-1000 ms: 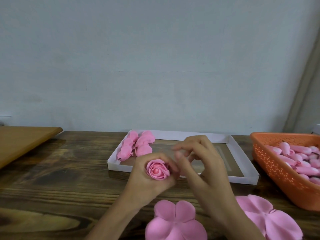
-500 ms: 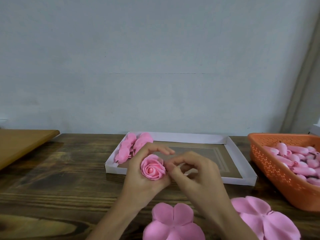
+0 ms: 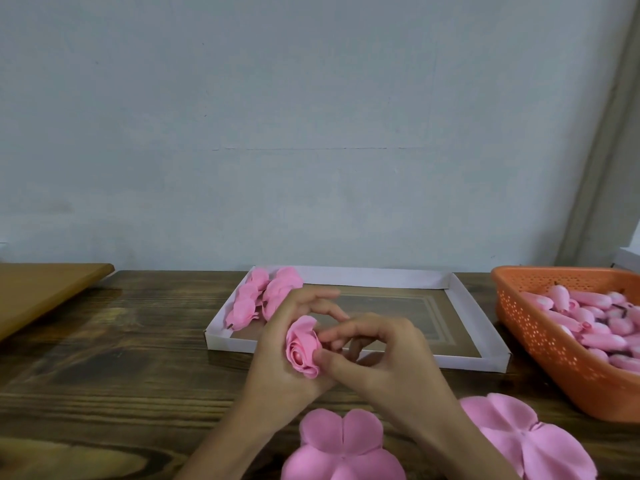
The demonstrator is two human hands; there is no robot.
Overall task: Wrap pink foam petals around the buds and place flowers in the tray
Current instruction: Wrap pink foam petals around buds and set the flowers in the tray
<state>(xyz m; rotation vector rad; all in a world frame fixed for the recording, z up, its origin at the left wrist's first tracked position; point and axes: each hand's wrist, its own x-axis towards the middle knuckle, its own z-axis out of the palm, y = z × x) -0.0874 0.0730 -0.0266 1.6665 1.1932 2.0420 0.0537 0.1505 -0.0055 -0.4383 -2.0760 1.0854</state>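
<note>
**Before the tray: a foam rose in two hands**

Under the white cardboard tray (image 3: 363, 277) spreads a dark wooden table (image 3: 121, 358), with the tray lying against its far edge. Well to the left of the tray sits a brown board (image 3: 38, 292). Just right of the tray stands an orange basket (image 3: 540, 341) heaped with pink buds (image 3: 595, 317). Nearer the person than the tray, two flat petal sheets lie on the table, one (image 3: 341, 448) below the hands and another (image 3: 526, 441) to its right. Finished flowers (image 3: 266, 296) are bunched in the tray's far left corner.

At the tray's front wall, the left hand (image 3: 280, 355) cups the foam rose (image 3: 302, 348), fingers curled behind it. The right hand (image 3: 388, 355) pinches the rose's right side between thumb and forefinger, its other fingers bent. The rose is held above the table, its open face turned to the left.
</note>
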